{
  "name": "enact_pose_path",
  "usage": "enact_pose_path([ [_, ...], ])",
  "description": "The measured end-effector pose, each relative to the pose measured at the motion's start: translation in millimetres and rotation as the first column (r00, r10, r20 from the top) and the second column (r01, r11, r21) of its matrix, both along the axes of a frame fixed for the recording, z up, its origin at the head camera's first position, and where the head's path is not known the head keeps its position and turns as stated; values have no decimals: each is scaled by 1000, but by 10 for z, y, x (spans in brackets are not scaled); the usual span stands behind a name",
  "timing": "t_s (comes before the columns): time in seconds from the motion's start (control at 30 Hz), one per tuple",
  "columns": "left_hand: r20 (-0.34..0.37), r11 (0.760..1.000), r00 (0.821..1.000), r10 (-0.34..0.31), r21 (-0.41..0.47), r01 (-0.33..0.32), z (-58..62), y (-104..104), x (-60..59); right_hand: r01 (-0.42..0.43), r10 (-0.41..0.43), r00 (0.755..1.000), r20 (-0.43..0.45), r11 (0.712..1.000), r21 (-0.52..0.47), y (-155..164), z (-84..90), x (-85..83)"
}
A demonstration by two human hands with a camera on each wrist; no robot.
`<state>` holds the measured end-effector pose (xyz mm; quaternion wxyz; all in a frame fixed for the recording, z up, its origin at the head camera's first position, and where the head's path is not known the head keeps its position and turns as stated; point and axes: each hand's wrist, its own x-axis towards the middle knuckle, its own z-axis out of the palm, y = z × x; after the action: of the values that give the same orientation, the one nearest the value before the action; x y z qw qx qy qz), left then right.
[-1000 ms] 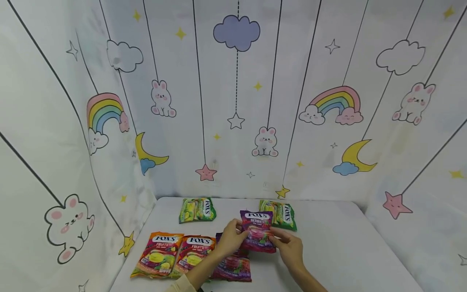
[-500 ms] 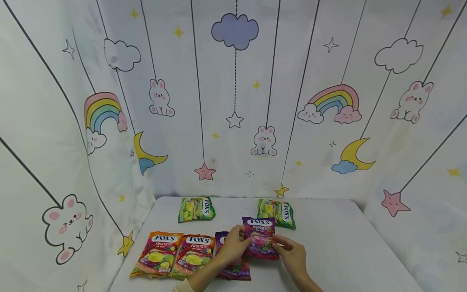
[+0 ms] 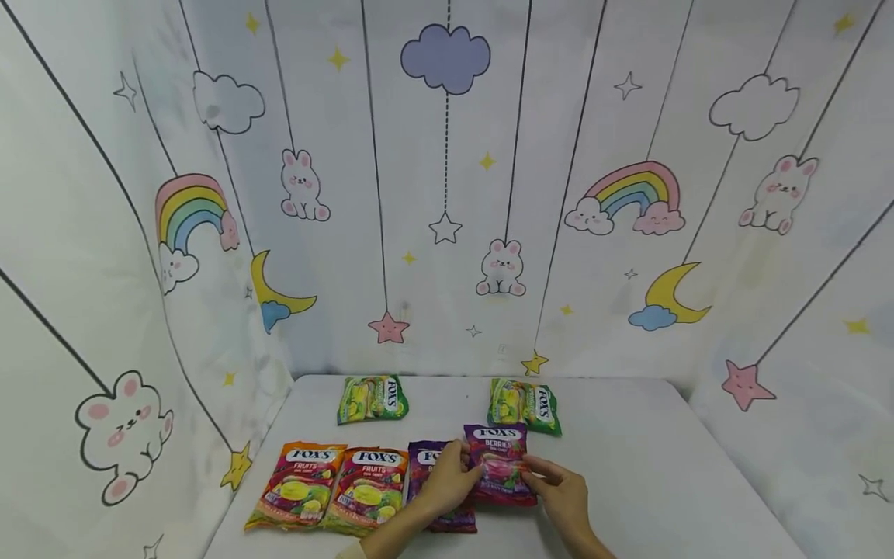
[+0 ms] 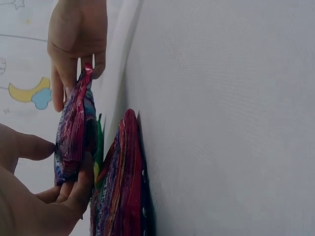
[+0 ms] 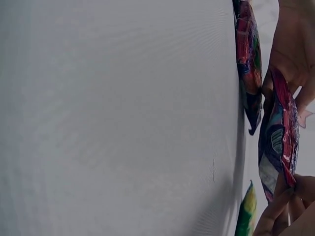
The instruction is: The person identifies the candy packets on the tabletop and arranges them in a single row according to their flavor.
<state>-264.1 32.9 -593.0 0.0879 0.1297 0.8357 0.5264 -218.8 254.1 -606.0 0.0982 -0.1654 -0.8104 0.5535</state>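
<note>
Both hands hold a purple Fox's Berries candy bag [image 3: 501, 466] by its two sides, its printed front facing up toward the head camera. My left hand [image 3: 447, 481] pinches the left edge between thumb and fingers. At the right edge, my right hand [image 3: 562, 493] pinches the bag the same way. In both wrist views the held bag [image 4: 76, 128] hangs above the table, apart from its surface. A second purple Berries bag [image 3: 457, 522] lies on the table under my left hand and forearm, which hide much of it.
Two orange Fox's Fruits bags, one at far left [image 3: 296, 489] and one beside it [image 3: 368, 489], lie in line with the flat purple bag. Toward the back edge lie two green Fox's bags, left [image 3: 372, 399] and right [image 3: 524, 406]. A patterned white curtain [image 3: 433, 326] surrounds the white table [image 3: 649, 466].
The held Berries bag has come down toward the near side of the table, both hands moving with it. It overlaps the right green bag less now. The view has shifted slightly.
</note>
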Motion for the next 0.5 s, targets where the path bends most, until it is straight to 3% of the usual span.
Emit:
enact_pose_path([
  [0.17,12,1000,1000,-9,-11,9,18,24,27,24,-24,1000,17,1000,9,5,11,34],
  [0.5,-29,997,999,-30,-68,28,-22,54,82,19,-19,999,43,1000,8,73,-13,106],
])
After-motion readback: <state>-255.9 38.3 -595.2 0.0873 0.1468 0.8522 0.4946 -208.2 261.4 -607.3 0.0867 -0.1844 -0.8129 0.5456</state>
